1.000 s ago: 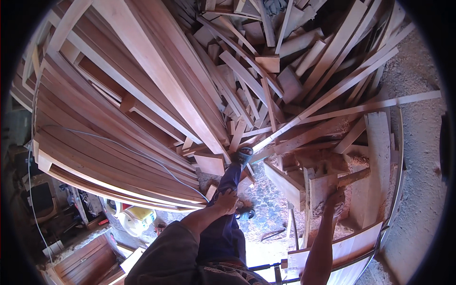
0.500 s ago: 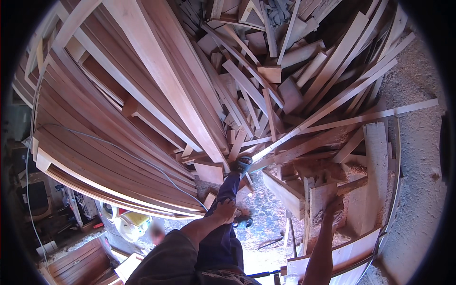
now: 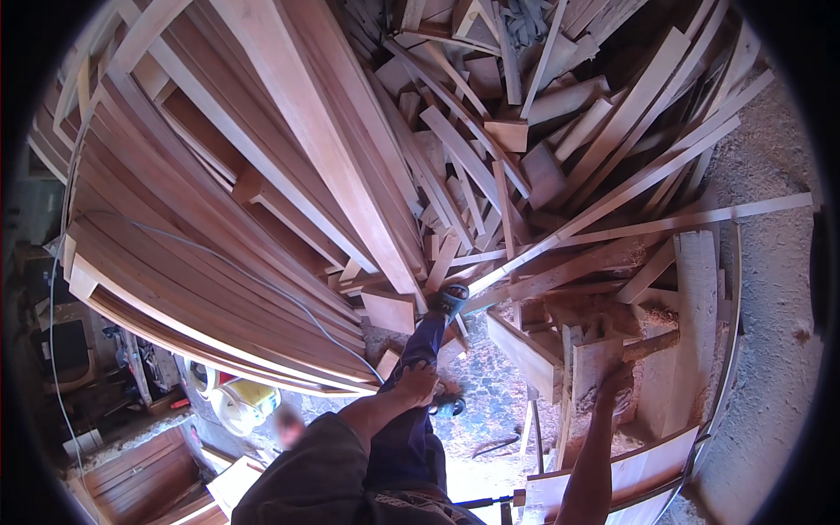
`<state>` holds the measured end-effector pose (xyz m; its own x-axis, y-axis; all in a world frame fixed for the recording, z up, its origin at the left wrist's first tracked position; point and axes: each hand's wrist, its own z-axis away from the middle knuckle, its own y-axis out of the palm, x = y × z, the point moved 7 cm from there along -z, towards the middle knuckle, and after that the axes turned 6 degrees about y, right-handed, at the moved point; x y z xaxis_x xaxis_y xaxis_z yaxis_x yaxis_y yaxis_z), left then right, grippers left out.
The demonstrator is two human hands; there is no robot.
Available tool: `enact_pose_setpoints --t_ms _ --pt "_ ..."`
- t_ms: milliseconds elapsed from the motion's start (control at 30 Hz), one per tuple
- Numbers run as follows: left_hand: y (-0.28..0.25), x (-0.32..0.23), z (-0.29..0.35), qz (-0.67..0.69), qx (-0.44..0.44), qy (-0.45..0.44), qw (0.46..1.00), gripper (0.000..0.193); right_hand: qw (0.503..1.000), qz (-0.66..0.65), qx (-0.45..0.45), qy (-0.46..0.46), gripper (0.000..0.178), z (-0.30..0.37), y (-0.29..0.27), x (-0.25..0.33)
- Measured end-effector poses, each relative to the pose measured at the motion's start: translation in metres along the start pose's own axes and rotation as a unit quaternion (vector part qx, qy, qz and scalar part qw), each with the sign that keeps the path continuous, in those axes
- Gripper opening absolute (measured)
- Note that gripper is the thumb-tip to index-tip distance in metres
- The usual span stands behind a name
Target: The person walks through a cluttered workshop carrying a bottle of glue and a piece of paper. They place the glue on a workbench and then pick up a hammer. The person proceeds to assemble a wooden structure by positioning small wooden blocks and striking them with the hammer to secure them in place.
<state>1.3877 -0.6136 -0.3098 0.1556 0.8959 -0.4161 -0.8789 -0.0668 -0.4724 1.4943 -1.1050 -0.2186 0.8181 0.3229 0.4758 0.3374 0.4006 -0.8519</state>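
Observation:
My left hand (image 3: 416, 385) rests over the knee of my dark blue trouser leg (image 3: 418, 350), open, with no tool showing in it. At the right, my right hand (image 3: 616, 387) is down inside a sawdust-covered wooden workstand (image 3: 598, 363). Its fingers look bent and closed against the wood, just under the end of a short dusty wooden strip (image 3: 654, 344). What these fingers hold, if anything, is hidden. A long upright board (image 3: 694, 324) stands to the right of that hand.
Long planks (image 3: 302, 149) lie stacked at the left, crossed by a grey cable (image 3: 262, 276). Offcuts (image 3: 542, 171) are heaped ahead. My sandalled foot (image 3: 452, 299) is beside a plank end. A rough wall (image 3: 779, 350) bounds the right; a yellowish bucket (image 3: 247, 404) stands lower left.
The whole view has shifted slightly, with the planks and offcuts now a little further right and lower. Both hands stay in nearly the same places.

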Motion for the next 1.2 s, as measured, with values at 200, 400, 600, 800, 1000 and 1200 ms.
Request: enact_pose_setpoints --t_ms 200,400,600,800,1000,1200 --pt "0.006 0.002 -0.003 0.0 -0.023 -0.008 1.0 0.038 1.0 0.026 0.003 0.01 0.067 -0.001 -0.001 0.001" --pt "0.01 0.002 -0.003 0.003 -0.041 -0.006 0.999 0.037 0.995 0.086 0.043 0.029 0.075 0.005 -0.006 0.01" --pt "0.013 0.001 -0.002 0.002 -0.017 -0.017 1.0 0.038 0.996 0.078 0.042 0.026 0.075 -0.002 -0.001 0.001" --pt "0.013 0.001 -0.002 0.03 -0.04 -0.023 0.998 0.035 0.986 0.148 0.024 -0.078 0.078 -0.006 0.005 0.006" --pt "0.017 0.002 -0.004 0.018 -0.045 -0.022 0.999 0.036 0.991 0.127 0.039 0.02 0.077 0.005 -0.008 0.011" --pt "0.022 0.0 -0.005 -0.031 -0.015 -0.014 0.999 0.037 0.993 0.101 0.053 0.011 0.079 0.014 -0.009 0.025"
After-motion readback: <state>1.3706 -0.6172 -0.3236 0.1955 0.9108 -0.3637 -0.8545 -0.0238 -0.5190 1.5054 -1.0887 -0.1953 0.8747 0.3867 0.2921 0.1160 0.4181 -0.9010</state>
